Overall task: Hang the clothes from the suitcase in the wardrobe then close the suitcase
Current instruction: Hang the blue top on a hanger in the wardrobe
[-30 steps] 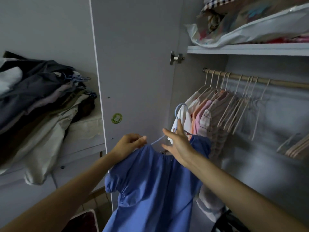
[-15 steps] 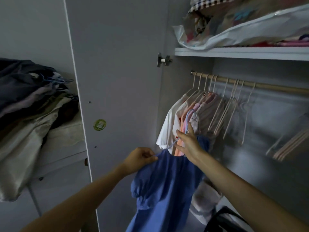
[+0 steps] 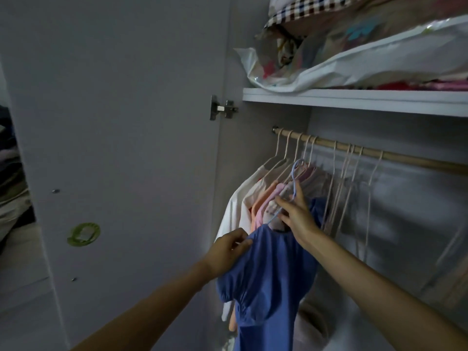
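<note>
— Blue dress (image 3: 268,282) was where, exactly, at that point?

— On its pale blue hanger (image 3: 295,183), held up in front of the wardrobe rail (image 3: 405,158), with the hook below the rail and not over it. It hung just before the row of pale garments (image 3: 255,201) already there.

— What did you think might go wrong?

— The hook looked close to the cream hangers (image 3: 347,173) bunched on the rail. I judged it could snag one of them, or land on another hanger's neck rather than the rail. The dress could also slide off its left shoulder, since that side sat loosely.

— And the hands?

— The right hand (image 3: 296,214) reached up and forward, fingers pinching the wire just under the hook, thumb and forefinger closed narrowly on it. The left hand (image 3: 228,249) was lower, arm extended, fingers curled and gripping the dress fabric at the left shoulder, steadying it against the hanger arm.

— The suitcase?

— Not visible from that view.
</note>
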